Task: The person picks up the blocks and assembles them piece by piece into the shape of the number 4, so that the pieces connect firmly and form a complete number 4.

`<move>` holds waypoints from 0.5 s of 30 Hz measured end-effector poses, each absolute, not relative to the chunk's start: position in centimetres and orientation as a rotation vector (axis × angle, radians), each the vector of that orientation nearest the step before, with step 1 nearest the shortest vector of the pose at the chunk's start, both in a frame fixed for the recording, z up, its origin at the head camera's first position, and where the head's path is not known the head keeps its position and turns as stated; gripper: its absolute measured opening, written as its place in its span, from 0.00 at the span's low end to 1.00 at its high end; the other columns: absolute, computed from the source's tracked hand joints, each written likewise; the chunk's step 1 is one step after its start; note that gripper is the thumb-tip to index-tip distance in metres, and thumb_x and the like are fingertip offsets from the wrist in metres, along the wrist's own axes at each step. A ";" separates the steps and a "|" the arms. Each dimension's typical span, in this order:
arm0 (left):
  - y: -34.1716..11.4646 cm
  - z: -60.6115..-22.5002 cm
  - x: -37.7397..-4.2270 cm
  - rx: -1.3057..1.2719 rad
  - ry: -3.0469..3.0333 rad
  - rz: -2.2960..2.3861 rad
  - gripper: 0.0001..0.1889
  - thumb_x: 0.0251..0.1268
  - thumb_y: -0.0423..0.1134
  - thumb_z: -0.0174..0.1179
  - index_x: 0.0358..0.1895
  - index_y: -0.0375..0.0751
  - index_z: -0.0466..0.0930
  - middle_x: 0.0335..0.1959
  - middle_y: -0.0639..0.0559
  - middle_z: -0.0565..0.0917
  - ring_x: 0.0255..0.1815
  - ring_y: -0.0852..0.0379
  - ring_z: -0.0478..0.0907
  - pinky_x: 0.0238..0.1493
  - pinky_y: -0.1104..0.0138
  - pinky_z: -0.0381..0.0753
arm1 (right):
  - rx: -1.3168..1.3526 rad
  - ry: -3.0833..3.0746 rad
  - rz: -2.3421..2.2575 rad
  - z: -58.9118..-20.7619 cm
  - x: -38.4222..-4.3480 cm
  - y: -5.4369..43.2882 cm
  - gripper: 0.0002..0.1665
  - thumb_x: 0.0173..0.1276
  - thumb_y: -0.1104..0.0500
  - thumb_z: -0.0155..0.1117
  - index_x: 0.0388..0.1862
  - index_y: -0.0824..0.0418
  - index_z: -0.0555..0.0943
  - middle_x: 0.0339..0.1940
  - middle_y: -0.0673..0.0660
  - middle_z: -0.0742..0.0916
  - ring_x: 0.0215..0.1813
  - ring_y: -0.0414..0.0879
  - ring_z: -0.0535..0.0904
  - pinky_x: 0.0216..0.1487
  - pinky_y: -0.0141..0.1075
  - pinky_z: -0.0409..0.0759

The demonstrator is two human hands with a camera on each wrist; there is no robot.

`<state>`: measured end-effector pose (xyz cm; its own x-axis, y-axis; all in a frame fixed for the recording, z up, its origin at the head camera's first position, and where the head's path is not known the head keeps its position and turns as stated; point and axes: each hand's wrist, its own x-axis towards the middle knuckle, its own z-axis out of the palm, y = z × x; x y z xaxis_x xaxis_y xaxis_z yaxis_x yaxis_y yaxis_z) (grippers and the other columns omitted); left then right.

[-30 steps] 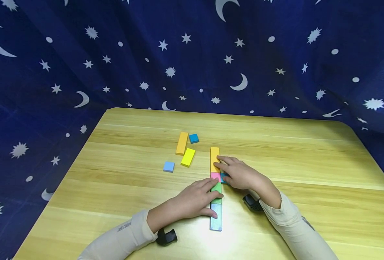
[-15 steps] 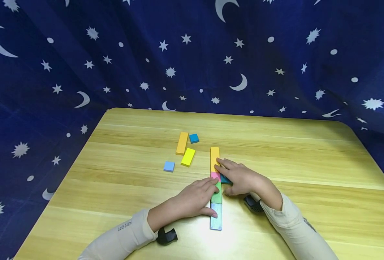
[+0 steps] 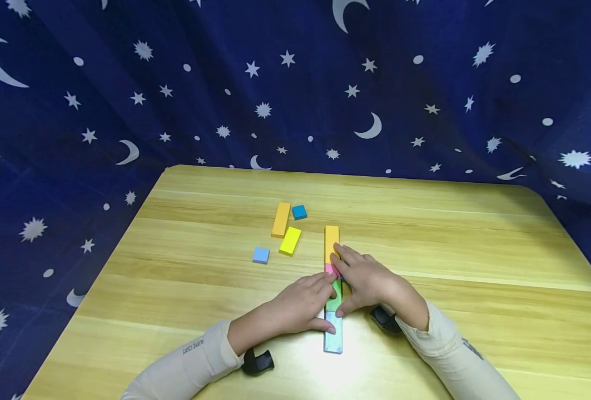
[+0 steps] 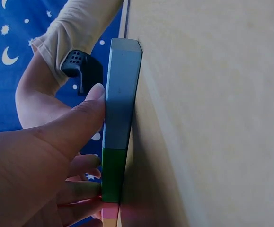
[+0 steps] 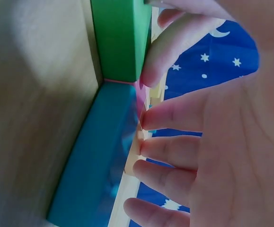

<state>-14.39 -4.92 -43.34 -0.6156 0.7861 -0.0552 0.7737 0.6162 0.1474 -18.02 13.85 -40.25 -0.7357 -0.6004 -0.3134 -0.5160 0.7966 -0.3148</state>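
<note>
A straight row of blocks lies on the table: an orange block [image 3: 332,239] at the far end, a pink block [image 3: 329,268], a green block [image 3: 333,303] and a pale grey-blue block [image 3: 333,345] nearest. From the left, my left hand [image 3: 295,306] rests its fingertips over the pink and green blocks, its thumb on the grey-blue one. My right hand [image 3: 372,283] spreads over the row's right side. Its fingertips touch the orange and pink blocks; its thumb touches the row's right edge near the green and grey-blue joint. Under it, a blue block [image 5: 92,156] sticks out sideways beside the pink block.
Left of the row lie a second orange block [image 3: 281,220], a small blue square block [image 3: 299,212], a yellow block [image 3: 290,241] and a light blue square block [image 3: 261,255]. The wooden table [image 3: 455,239] backs onto a dark blue curtain [image 3: 295,83] with stars and moons.
My right thumb has swung down from the blue block to the row's lower right edge, and the hand now covers most of that block. The left hand has stayed put.
</note>
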 end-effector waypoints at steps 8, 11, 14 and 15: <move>-4.9 -43.2 -14.4 1.322 2.723 0.167 0.33 0.54 0.67 0.48 0.53 0.44 0.69 0.67 0.44 0.65 0.70 0.52 0.58 0.67 0.63 0.61 | -0.839 2.584 -0.287 -40.4 -18.0 13.8 0.65 0.40 0.36 0.73 0.68 0.71 0.56 0.72 0.68 0.53 0.73 0.60 0.49 0.66 0.56 0.56; -4.9 -43.2 -14.4 1.324 2.722 0.173 0.33 0.54 0.67 0.48 0.53 0.44 0.69 0.67 0.44 0.65 0.70 0.52 0.58 0.67 0.63 0.60 | -0.828 2.580 -0.287 -40.4 -18.0 13.7 0.66 0.40 0.36 0.73 0.69 0.70 0.56 0.73 0.67 0.53 0.73 0.59 0.48 0.66 0.56 0.55; -4.9 -43.2 -14.4 1.329 2.723 0.177 0.33 0.55 0.67 0.49 0.53 0.44 0.69 0.67 0.44 0.65 0.70 0.52 0.58 0.67 0.63 0.60 | -0.823 2.579 -0.291 -40.4 -18.0 13.7 0.65 0.39 0.36 0.73 0.69 0.70 0.56 0.73 0.67 0.53 0.73 0.59 0.48 0.66 0.56 0.55; -4.9 -43.2 -14.4 1.328 2.723 0.178 0.33 0.54 0.67 0.49 0.53 0.44 0.69 0.67 0.44 0.65 0.70 0.52 0.58 0.67 0.63 0.60 | -0.822 2.579 -0.291 -40.4 -18.0 13.7 0.65 0.39 0.37 0.73 0.69 0.70 0.56 0.73 0.67 0.53 0.73 0.59 0.48 0.66 0.56 0.55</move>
